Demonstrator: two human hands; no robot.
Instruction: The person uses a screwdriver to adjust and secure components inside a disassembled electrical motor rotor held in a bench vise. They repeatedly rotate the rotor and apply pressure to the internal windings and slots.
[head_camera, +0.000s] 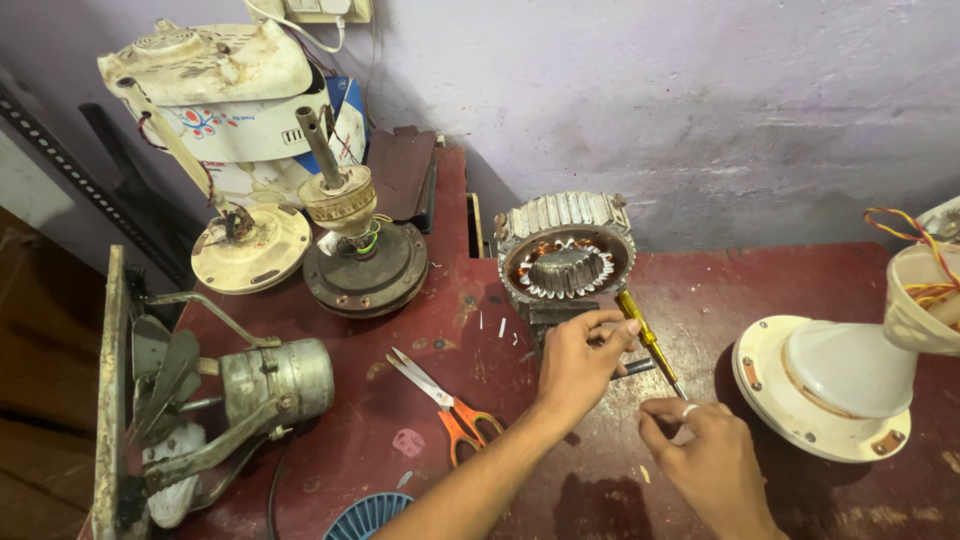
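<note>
Yellow-handled screwdriver (648, 340) lay slanted just in front of the motor stator (566, 258), handle end nearest the stator, shaft running away from it toward the near edge of the bench (700, 290). Left hand (580, 362) closed its grip on the handle, fingers curled round it right below the stator's base. Right hand (708, 450) pinched the shaft tip between thumb and fingertips (ring on one finger), further from the stator. Best done, by the look of it, with the tip steadied before any pressure from the handle, and kept off the copper windings. Orange-handled scissors (450, 402) lay open to the left of the stator, small white scraps between them. Cream fan housing (825, 385) sat to the stator's right; two old fan motors (365, 255) stood well to its left, a caged fan (200, 400) nearer the bench edge.
</note>
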